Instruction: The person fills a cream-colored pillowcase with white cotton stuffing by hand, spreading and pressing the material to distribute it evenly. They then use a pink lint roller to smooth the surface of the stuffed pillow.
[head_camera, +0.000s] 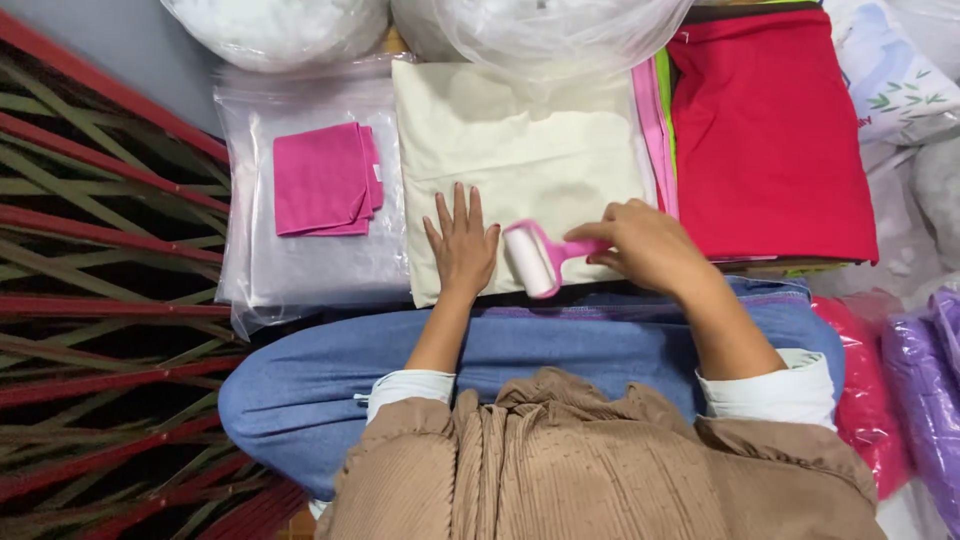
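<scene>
Floor: a mat (90, 300) with red and green crossing stripes on black fills the left side of the frame; the person sits cross-legged at bottom centre in blue jeans and a tan ribbed top.
Plastic bags: a stack of clear zip bags (300, 270) lies left of centre, with a folded pink cloth (325, 178) on top.
Cream cover: a cream cushion cover (520, 150) lies flat at the centre, its near edge against the person's knees.
Left hand (462, 245): palm down on the lower part of the cream cover, fingers open and spread, holding nothing.
Lint roller (532, 258): pink frame with a white roll, resting on the cover's lower edge, just right of the left hand.
Right hand (645, 245): fingers closed around the roller's pink handle.
Red fabric: a folded red cloth (770, 140) lies right of the cover, with pink and green edges showing between them.
Upper edge: clear bags of white stuffing (280, 25) sit at top left and top centre.
Right edge: red and purple bagged items (925, 390) lie at lower right.
</scene>
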